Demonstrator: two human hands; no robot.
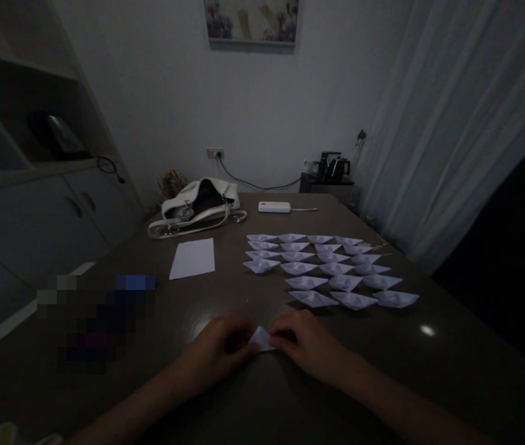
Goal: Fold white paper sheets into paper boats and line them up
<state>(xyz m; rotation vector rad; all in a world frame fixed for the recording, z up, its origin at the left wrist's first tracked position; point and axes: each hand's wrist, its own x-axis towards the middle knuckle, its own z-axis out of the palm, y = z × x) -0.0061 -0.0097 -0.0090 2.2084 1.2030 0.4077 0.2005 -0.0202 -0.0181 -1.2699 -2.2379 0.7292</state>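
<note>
Near the front of the dark table [225, 290], a small folded piece of white paper [261, 339] sits between my hands, its pointed tip upward. My left hand [218, 347] pinches its left side between thumb and fingers. On the right side, my right hand [307, 343] grips the paper's edge in the same way. Beyond my right hand, several white paper boats [306, 283] stand in rows. A stack or sheet of plain white paper [194, 258] lies farther off to the left.
A white handbag [197, 204] rests at the table's far left, beside a white power bank [274, 207] with a strap. A blurred-out patch [100, 321] covers something on the left. Cabinets [58, 210] line the left wall; a curtain [411, 123] hangs at right.
</note>
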